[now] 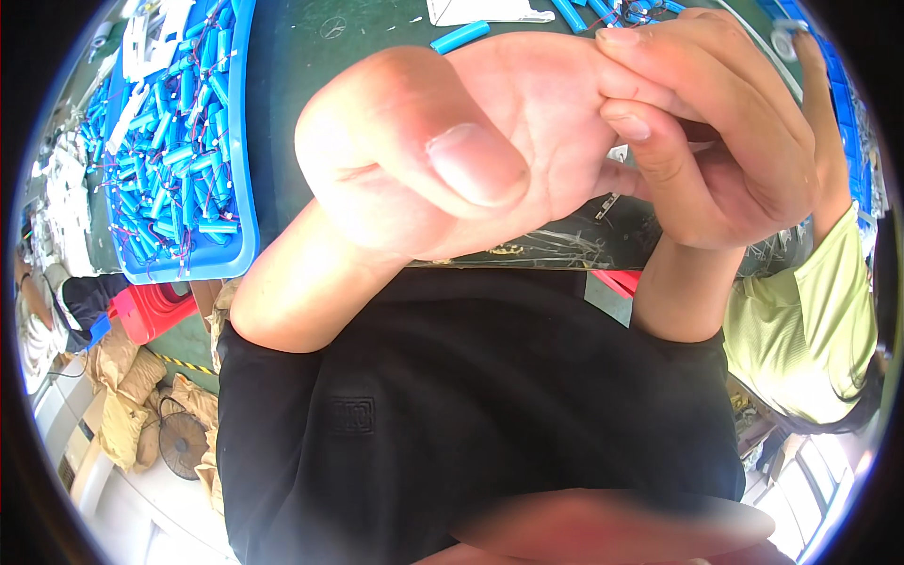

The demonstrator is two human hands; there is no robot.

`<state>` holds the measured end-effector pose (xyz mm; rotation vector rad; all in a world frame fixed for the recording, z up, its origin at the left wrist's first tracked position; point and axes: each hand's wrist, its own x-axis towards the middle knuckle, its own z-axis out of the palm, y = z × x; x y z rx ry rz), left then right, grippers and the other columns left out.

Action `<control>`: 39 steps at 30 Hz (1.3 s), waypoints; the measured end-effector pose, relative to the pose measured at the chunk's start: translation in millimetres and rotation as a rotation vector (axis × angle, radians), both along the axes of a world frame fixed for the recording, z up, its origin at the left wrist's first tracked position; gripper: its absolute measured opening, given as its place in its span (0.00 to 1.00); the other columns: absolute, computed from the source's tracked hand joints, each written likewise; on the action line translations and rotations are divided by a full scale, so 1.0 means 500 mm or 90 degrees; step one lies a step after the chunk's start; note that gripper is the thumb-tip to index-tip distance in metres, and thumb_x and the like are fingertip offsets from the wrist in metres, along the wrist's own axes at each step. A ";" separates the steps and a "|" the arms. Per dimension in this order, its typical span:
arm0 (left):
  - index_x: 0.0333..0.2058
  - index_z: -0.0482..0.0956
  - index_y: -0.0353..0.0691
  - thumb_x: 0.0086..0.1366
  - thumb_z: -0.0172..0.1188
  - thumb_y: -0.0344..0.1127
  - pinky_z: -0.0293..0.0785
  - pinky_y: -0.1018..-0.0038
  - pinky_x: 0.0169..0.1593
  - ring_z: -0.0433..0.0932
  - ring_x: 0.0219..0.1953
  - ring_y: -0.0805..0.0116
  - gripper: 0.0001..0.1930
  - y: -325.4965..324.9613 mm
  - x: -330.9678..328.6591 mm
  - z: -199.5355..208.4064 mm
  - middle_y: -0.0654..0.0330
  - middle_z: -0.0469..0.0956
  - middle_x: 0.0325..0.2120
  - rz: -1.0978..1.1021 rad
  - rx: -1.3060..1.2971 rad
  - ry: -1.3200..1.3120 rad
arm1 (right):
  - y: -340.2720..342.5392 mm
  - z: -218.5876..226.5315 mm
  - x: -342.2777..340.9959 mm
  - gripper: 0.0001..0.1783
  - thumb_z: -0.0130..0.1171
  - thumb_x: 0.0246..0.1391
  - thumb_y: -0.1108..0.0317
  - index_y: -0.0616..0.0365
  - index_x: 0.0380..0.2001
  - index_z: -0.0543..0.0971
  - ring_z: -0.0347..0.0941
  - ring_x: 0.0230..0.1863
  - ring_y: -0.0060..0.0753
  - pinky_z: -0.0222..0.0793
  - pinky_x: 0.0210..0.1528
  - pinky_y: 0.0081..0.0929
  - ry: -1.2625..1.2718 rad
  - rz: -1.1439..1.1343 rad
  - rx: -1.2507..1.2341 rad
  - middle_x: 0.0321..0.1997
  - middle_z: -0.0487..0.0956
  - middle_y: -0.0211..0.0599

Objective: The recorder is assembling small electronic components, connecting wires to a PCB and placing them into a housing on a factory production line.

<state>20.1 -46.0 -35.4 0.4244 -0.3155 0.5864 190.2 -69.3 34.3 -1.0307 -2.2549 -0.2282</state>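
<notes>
My left hand [452,141] is raised over the dark green table [301,56], palm up toward me and thumb bent across it. Its fingers reach right, mostly hidden behind my right hand [720,132]. The right hand's curled fingers and thumb close around the fingers of the left. Whether anything small sits between them I cannot make out. A loose blue cylindrical battery cell [460,37] lies on the table just beyond my left hand. Below the joined fingers, a small black-and-white piece [605,206] rests near the table's front edge.
On the left stands a blue tray [247,160] heaped with blue wired cells [179,179]. White paper [490,10] and more cells lie at the back. A co-worker's yellow-green sleeve [800,311] is close on my right. Red bin [151,315], brown bags [122,377] and fan [182,440] stand lower left.
</notes>
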 end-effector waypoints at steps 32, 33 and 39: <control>0.56 0.68 0.10 0.50 0.55 0.41 0.62 0.61 0.69 0.72 0.62 0.46 0.40 0.029 0.021 -0.028 0.33 0.74 0.56 0.012 0.120 -0.130 | 0.013 -0.053 0.019 0.19 0.68 0.42 0.88 0.82 0.42 0.80 0.77 0.30 0.36 0.68 0.30 0.24 0.179 0.207 0.005 0.36 0.83 0.61; 0.57 0.68 0.10 0.50 0.55 0.41 0.62 0.61 0.69 0.72 0.62 0.46 0.40 0.030 0.022 -0.030 0.33 0.74 0.56 0.011 0.118 -0.130 | 0.017 -0.056 0.021 0.19 0.68 0.42 0.88 0.82 0.42 0.80 0.77 0.30 0.37 0.68 0.30 0.24 0.185 0.211 0.000 0.36 0.83 0.60; 0.57 0.68 0.10 0.50 0.55 0.40 0.62 0.61 0.69 0.72 0.62 0.45 0.40 0.032 0.020 -0.035 0.32 0.74 0.56 0.007 0.114 -0.131 | 0.015 -0.056 0.022 0.18 0.68 0.43 0.89 0.82 0.41 0.80 0.78 0.31 0.37 0.71 0.30 0.23 0.195 0.216 -0.005 0.36 0.83 0.60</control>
